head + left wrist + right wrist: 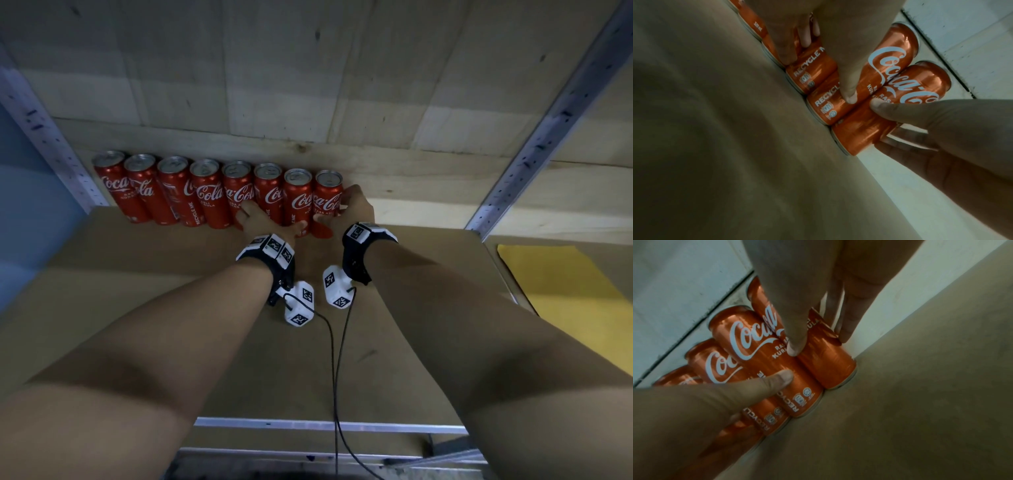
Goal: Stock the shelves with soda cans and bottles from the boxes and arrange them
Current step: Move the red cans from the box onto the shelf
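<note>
Several red Coca-Cola cans (205,195) stand in one row at the back of a brown shelf board (154,274), against the wooden back wall. My right hand (342,209) grips the rightmost can (329,192), with the thumb on its front and the fingers (844,321) round its far side; the right wrist view shows the same can (826,363). My left hand (263,219) lies spread across the fronts of the neighbouring cans. Its thumb (846,91) presses the can beside the end one. The end can (865,129) touches its neighbour.
Perforated metal uprights stand at the left (44,137) and the right (548,130). To the right of the row the shelf runs bare along the pale wood wall (428,205). A yellow surface (555,284) lies beyond the right upright. A metal rail (308,426) edges the shelf front.
</note>
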